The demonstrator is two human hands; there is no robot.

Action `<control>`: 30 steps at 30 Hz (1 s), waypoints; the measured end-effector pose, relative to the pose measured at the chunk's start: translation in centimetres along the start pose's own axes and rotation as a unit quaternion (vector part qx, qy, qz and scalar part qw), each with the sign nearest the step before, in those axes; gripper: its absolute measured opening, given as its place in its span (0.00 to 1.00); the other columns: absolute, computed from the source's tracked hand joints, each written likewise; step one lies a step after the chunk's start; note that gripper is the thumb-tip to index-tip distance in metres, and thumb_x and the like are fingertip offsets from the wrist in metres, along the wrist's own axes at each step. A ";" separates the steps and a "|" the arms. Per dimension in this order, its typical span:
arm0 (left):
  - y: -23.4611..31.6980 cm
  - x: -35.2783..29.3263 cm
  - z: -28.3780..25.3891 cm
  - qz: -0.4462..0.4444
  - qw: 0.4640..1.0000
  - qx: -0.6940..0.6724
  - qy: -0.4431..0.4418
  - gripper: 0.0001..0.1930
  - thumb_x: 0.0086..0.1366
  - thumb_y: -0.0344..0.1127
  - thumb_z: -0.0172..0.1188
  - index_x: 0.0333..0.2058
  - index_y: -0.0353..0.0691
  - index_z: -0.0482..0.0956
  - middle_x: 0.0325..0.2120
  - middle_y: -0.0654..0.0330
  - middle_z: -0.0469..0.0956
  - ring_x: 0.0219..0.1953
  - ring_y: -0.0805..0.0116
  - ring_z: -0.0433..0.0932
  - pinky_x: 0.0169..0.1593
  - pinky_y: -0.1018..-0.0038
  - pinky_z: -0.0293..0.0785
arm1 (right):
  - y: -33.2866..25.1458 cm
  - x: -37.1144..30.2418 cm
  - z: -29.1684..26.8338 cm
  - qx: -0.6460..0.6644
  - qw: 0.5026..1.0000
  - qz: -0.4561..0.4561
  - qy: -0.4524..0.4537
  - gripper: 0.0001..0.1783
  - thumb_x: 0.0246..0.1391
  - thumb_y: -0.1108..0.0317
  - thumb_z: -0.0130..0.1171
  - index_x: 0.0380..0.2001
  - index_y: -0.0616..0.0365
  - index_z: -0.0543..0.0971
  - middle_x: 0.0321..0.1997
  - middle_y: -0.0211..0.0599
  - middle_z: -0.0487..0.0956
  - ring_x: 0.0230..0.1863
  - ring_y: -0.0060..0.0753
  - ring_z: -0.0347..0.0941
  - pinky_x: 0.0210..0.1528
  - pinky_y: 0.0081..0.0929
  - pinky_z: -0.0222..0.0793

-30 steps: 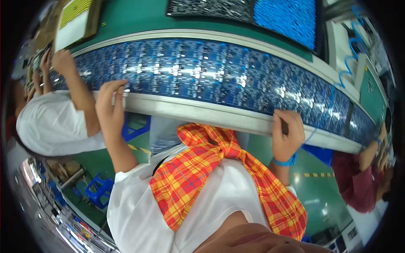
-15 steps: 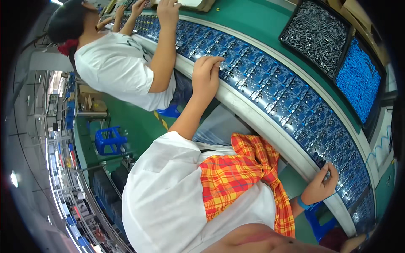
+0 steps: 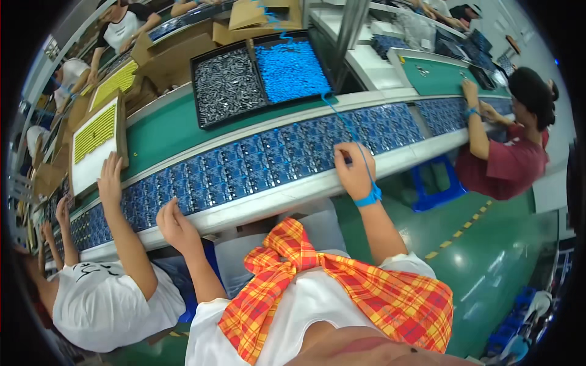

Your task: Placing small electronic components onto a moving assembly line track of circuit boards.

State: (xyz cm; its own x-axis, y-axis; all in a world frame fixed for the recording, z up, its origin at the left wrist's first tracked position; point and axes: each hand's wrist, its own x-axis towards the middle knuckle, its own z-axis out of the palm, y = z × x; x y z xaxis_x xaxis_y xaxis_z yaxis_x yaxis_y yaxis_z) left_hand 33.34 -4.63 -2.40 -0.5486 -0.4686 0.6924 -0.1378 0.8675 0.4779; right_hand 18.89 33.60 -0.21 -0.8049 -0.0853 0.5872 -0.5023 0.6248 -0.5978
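A long row of blue circuit boards (image 3: 262, 160) runs across in front of me, many carrying small blue parts along their far side. At the row's near edge, on the left, is my left hand (image 3: 177, 227), fingers curled together; what they hold, if anything, is hidden. My right hand (image 3: 356, 171) is over the near rail farther right, thumb and fingers closed in a pinch. Something dark shows between them, too small to name. A blue wrist strap (image 3: 368, 196) with a coiled cord circles my right wrist.
Beyond the boards, a black tray (image 3: 229, 85) holds grey-black parts and another tray (image 3: 293, 70) holds blue parts. A white board with yellow parts (image 3: 94, 143) stands far left. Co-workers sit left (image 3: 116, 299) and right (image 3: 503, 146). A pale rail (image 3: 274, 198) borders the line.
My view has swung to the right, bringing the trays to the middle and a co-worker in dark red into sight. Both my hands stay by the boards; their fingers remain bent.
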 end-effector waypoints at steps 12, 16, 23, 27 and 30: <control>0.1 1.1 0.4 0.006 0.999 -0.042 -0.024 0.09 0.71 0.24 0.55 0.45 0.33 0.83 0.41 0.51 0.81 0.45 0.56 0.79 0.51 0.65 0.74 | 0.3 0.6 0.6 0.034 0.999 0.014 0.018 0.06 0.56 0.74 0.64 0.38 0.57 0.81 0.34 0.39 0.82 0.36 0.39 0.81 0.39 0.36 0.75; -1.3 2.6 -1.3 0.026 0.986 -0.102 -0.132 0.08 0.71 0.24 0.56 0.45 0.32 0.82 0.41 0.51 0.81 0.46 0.56 0.79 0.51 0.66 0.74 | 0.5 0.3 0.5 0.029 0.999 0.012 -0.007 0.05 0.56 0.75 0.64 0.36 0.58 0.83 0.35 0.40 0.82 0.34 0.39 0.80 0.40 0.34 0.75; -4.8 8.2 -3.4 0.054 0.993 -0.013 -0.106 0.08 0.67 0.23 0.58 0.43 0.35 0.83 0.39 0.51 0.80 0.44 0.54 0.77 0.50 0.64 0.73 | -0.5 0.3 -0.6 0.003 0.994 0.046 -0.096 0.04 0.56 0.75 0.64 0.36 0.60 0.82 0.35 0.40 0.82 0.35 0.38 0.80 0.40 0.33 0.75; -5.1 7.3 -1.9 0.059 0.990 0.027 -0.129 0.07 0.69 0.24 0.57 0.43 0.34 0.83 0.40 0.51 0.81 0.45 0.53 0.78 0.52 0.63 0.73 | 0.3 1.8 -1.0 -0.043 0.990 0.105 -0.090 0.04 0.57 0.76 0.63 0.36 0.62 0.81 0.37 0.42 0.82 0.37 0.36 0.79 0.44 0.30 0.73; -5.5 6.9 -2.5 0.063 0.979 0.050 -0.188 0.07 0.70 0.24 0.57 0.43 0.34 0.82 0.40 0.51 0.81 0.46 0.53 0.78 0.54 0.62 0.72 | 0.9 1.0 -1.1 -0.094 0.978 0.182 -0.049 0.04 0.58 0.76 0.63 0.37 0.63 0.81 0.37 0.42 0.82 0.39 0.36 0.77 0.45 0.30 0.72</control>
State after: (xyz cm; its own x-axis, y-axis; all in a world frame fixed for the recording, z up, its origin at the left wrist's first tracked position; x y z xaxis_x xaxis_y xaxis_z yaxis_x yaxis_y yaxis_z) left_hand 32.42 -13.04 1.10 -0.8284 -0.2793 0.4855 -0.1200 0.9352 0.3332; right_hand 17.97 34.88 0.45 -0.9506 0.1010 0.2935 -0.1173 0.7584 -0.6411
